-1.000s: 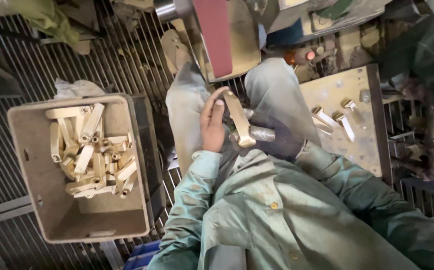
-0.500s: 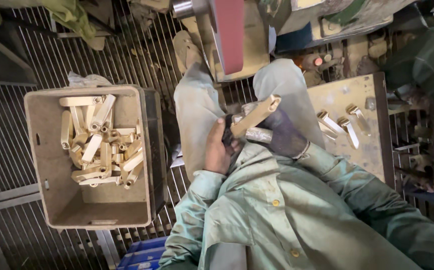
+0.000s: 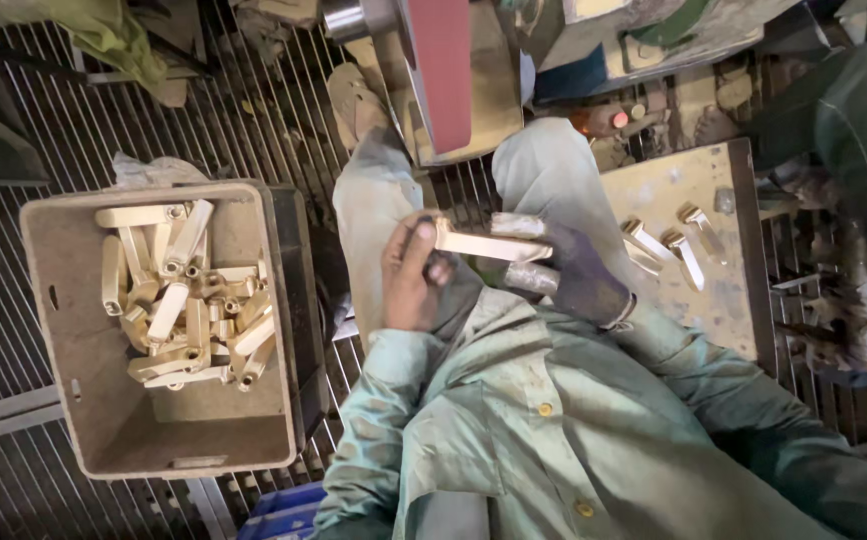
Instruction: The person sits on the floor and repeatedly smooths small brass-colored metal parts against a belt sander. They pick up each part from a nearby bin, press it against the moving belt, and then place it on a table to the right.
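I sit with my knees up, and both hands meet over my lap. My left hand (image 3: 409, 282) is bare and pinches the left end of a pale metal bar (image 3: 484, 243). My right hand (image 3: 579, 282) wears a dark glove with taped fingers and grips the bar's right end. The bar lies almost level between them. A tan crate (image 3: 74, 400) on my left holds several similar pale metal pieces (image 3: 186, 300).
A sanding machine with a red belt (image 3: 444, 70) stands just beyond my knees. A worn board (image 3: 714, 290) on my right carries three finished pieces (image 3: 669, 245). Metal floor grating (image 3: 14, 490) lies below. Another person's dark green sleeve (image 3: 854, 130) is at the far right.
The bar has turned from tilted up to the right to nearly level. My hands have shifted along it, one now at each end. The view has drifted slightly.
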Demonstrator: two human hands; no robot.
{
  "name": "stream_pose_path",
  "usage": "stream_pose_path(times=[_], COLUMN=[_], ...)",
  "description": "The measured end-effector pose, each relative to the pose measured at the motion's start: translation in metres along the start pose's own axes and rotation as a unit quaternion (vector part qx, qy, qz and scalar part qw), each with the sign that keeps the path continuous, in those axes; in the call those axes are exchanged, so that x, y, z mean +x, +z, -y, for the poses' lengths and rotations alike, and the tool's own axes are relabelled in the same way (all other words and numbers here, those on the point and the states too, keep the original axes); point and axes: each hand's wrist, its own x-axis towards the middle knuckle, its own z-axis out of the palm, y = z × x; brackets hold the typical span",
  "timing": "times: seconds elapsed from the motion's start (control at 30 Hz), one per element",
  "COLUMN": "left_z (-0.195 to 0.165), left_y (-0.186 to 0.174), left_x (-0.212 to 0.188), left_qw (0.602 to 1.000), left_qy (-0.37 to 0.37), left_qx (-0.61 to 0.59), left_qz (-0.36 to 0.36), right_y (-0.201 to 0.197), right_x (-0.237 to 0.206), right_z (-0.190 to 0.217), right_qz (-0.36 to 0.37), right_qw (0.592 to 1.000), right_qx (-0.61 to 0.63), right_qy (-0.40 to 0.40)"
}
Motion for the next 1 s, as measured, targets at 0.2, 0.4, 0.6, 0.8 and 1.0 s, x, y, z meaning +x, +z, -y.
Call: stream_pose_path(times=[0.2,0.4,0.6,0.8,1.0], left_z=[-0.013,-0.007,0.002,0.030,0.055], left_y=[0.003,0.001,-0.018,-0.045,-0.058], left_x=[0.021,0.038,0.061,0.089,0.121], left_qw=[0.989,0.972,0.976,0.935,0.952], left_qy=[0.013,0.013,-0.036,0.079,0.061], left_qx=[0.145,0.230,0.185,0.316,0.296], left_qz=[0.005,0.046,0.107,0.141,0.047], right_y=[0.004,-0.001,-0.006,-0.002,-0.004], right_x=[0.002,0.020,0.038,0.070,0.096], right_z=[0.009,0.013,-0.001,-0.028,-0.022], right_qz=[0.092,0.151,0.119,0.058,0.034], right_qw=[0.989,0.981,0.982,0.984,0.968], right_qx=[0.065,-0.119,-0.044,-0.116,-0.027], right_qy=[0.094,-0.012,0.141,0.126,0.247])
